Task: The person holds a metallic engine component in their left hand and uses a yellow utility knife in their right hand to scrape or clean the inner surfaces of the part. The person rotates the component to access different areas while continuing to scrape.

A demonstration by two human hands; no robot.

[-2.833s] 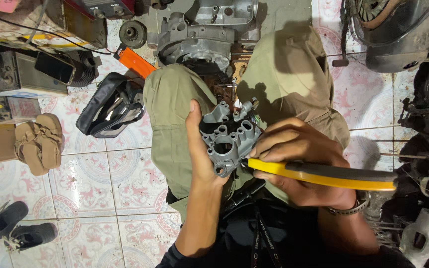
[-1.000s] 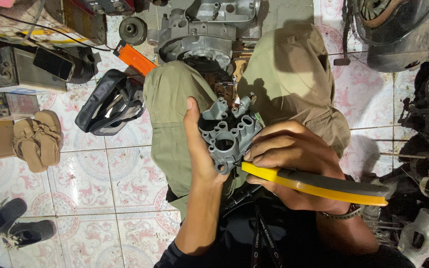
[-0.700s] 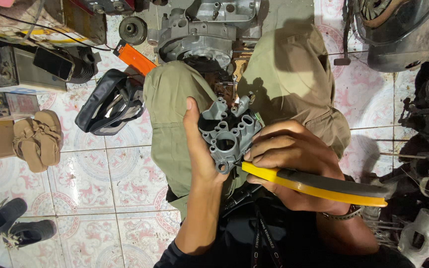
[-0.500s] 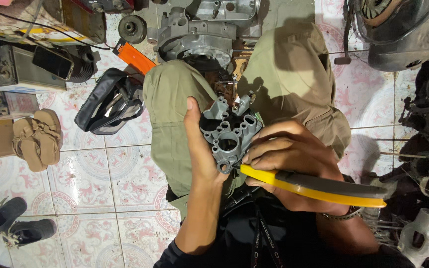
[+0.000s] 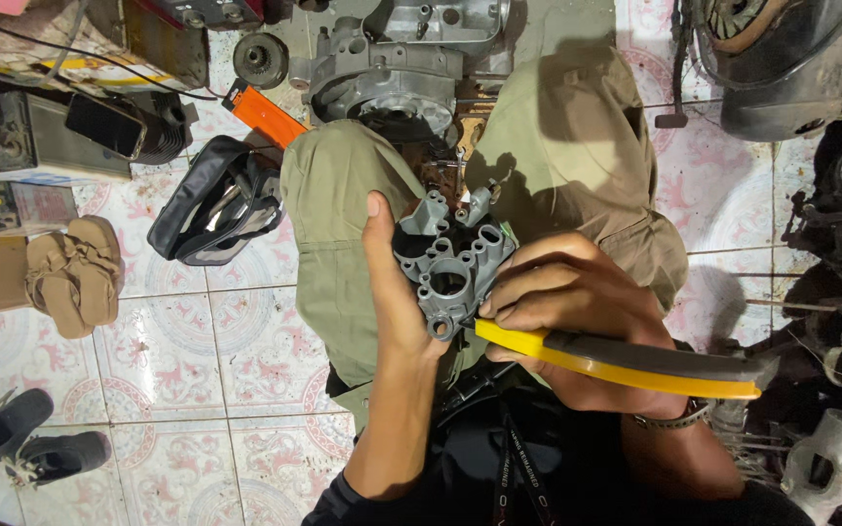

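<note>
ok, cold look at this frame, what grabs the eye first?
Dead centre, the left hand grips a grey cast metal part full of round bores, held over the person's lap. Right beside it, the right hand holds a tool with a bright yellow and grey handle that sticks out to the right. At top centre, a large grey engine casing sits on the patterned tile floor.

The person's got baggy olive-green trousers (image 5: 557, 166) on, a black top (image 5: 538, 468) with a black lanyard (image 5: 518, 477), bare forearms, and a metal wristwatch (image 5: 674, 421).
</note>
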